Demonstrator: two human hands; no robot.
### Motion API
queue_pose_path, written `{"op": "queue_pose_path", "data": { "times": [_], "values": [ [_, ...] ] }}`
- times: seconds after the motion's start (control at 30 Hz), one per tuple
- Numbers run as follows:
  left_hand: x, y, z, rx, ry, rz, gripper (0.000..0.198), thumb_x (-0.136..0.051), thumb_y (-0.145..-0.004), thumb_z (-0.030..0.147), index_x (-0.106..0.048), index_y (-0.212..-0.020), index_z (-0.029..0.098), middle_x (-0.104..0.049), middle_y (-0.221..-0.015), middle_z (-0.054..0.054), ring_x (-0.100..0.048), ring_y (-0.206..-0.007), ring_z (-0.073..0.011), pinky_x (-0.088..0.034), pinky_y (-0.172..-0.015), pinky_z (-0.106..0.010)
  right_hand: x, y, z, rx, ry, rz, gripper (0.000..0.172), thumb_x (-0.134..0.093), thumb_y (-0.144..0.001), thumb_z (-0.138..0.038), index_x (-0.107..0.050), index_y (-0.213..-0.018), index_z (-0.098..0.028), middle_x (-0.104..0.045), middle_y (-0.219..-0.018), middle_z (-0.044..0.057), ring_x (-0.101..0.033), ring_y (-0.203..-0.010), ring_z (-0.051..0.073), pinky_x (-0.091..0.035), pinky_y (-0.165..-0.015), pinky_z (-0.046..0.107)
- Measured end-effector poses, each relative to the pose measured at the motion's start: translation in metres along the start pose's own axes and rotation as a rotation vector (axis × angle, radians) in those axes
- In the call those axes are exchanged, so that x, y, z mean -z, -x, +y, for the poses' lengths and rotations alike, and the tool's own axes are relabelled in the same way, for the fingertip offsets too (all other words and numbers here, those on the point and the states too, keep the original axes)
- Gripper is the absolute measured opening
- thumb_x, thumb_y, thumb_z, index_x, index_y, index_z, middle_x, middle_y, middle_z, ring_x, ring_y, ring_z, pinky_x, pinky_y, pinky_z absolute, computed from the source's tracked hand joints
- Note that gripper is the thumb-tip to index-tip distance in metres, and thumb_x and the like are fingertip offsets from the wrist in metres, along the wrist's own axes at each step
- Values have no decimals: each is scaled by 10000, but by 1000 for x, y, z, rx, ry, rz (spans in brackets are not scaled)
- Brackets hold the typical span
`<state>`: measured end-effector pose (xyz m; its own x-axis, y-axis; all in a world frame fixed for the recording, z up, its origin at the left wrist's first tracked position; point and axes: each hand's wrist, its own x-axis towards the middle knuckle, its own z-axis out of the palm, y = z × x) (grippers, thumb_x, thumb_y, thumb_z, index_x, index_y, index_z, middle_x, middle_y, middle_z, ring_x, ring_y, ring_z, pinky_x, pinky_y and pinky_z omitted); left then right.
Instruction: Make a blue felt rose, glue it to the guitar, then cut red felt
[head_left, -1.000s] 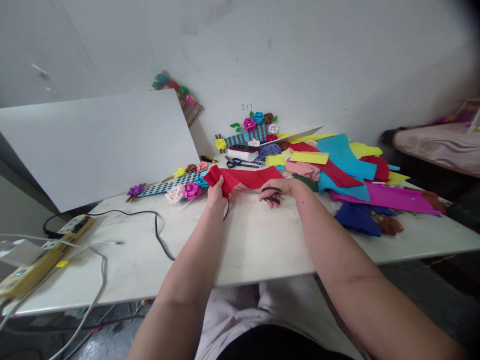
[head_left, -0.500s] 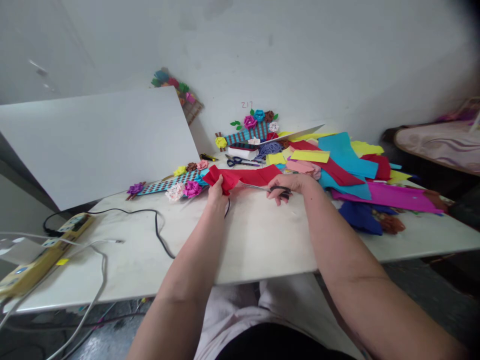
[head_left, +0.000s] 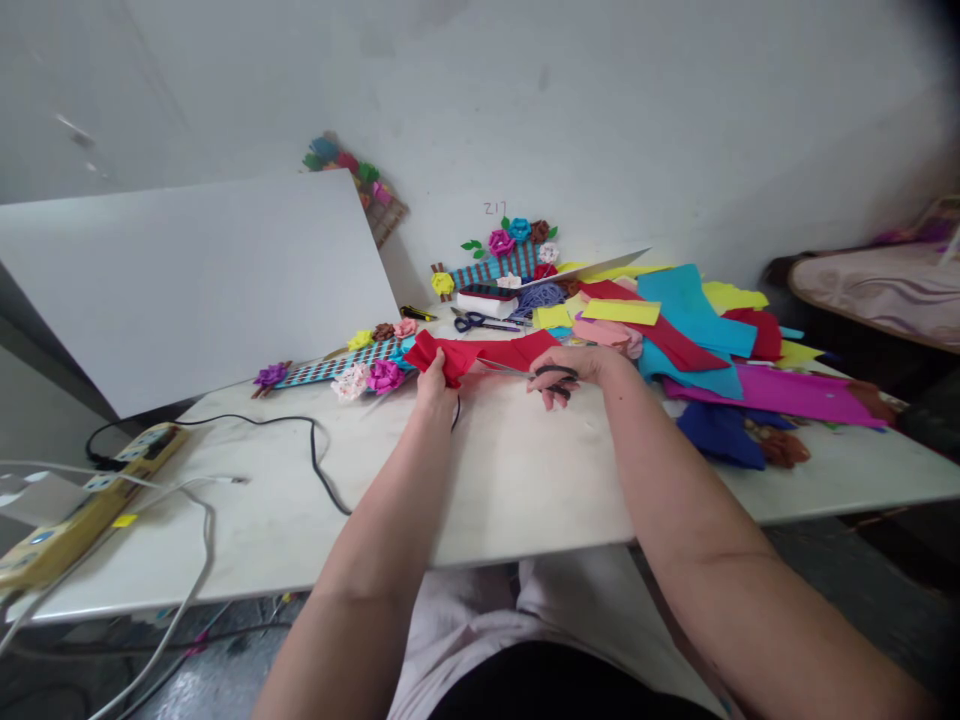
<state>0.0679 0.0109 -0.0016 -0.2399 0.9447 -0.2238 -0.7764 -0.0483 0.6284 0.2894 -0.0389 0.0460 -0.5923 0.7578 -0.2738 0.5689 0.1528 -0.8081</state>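
Note:
A strip of red paper [head_left: 517, 352] stretches between my hands above the white table. My left hand [head_left: 433, 385] pinches its left part, where the paper is bunched and folded. Dark-handled scissors [head_left: 556, 376] are in my right hand [head_left: 559, 378], with fingers through the handles. Their blades point left, parted a little, at the paper's lower edge beside my left hand. Just left of my left hand, a woven blue and brown piece [head_left: 337, 368] carries paper flowers, among them a magenta one [head_left: 385, 376].
Coloured paper sheets [head_left: 675, 320] pile up at the right. Blue-handled scissors [head_left: 471, 322] and a yellow cutter [head_left: 417, 313] lie at the back. A white board [head_left: 202, 290] leans at left, near a power strip [head_left: 90, 510] with cables [head_left: 313, 450].
My right hand has shifted slightly left with the scissors, whose blades now reach further along the red paper and look more parted. My left hand has barely moved.

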Motion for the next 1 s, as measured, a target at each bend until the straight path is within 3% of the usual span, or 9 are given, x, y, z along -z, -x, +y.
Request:
{"op": "queue_pose_path", "data": {
  "times": [0.33, 0.5, 1.0],
  "values": [
    [-2, 7, -8, 65, -9, -14, 102, -611, -824, 185, -613, -920, 150, -679, -737, -35, -653, -634, -133, -539, -667, -253, -19, -23, -8, -1, -42, 112, 503, -649, -690, -604, -576, -776, -114, -713, -743, 119, -595, -478, 103, -318, -353, 171],
    [-1, 3, -10, 64, 15, -24, 93, -612, -821, 180, -612, -909, 150, -681, -732, -37, -650, -623, -135, -543, -690, -271, -24, -29, -10, 31, -76, 151, 522, -642, -692, -622, -571, -771, -111, -691, -668, 92, -593, -457, 107, -316, -333, 175],
    [-6, 17, -6, 94, 42, -37, 48, -556, -853, 163, -587, -834, 132, -664, -695, -35, -640, -601, -131, -550, -713, -304, -29, -39, -6, 63, -99, 174, 531, -603, -710, -656, -559, -782, -131, -626, -626, 23, -558, -437, 75, -309, -323, 164]
  ]
}}
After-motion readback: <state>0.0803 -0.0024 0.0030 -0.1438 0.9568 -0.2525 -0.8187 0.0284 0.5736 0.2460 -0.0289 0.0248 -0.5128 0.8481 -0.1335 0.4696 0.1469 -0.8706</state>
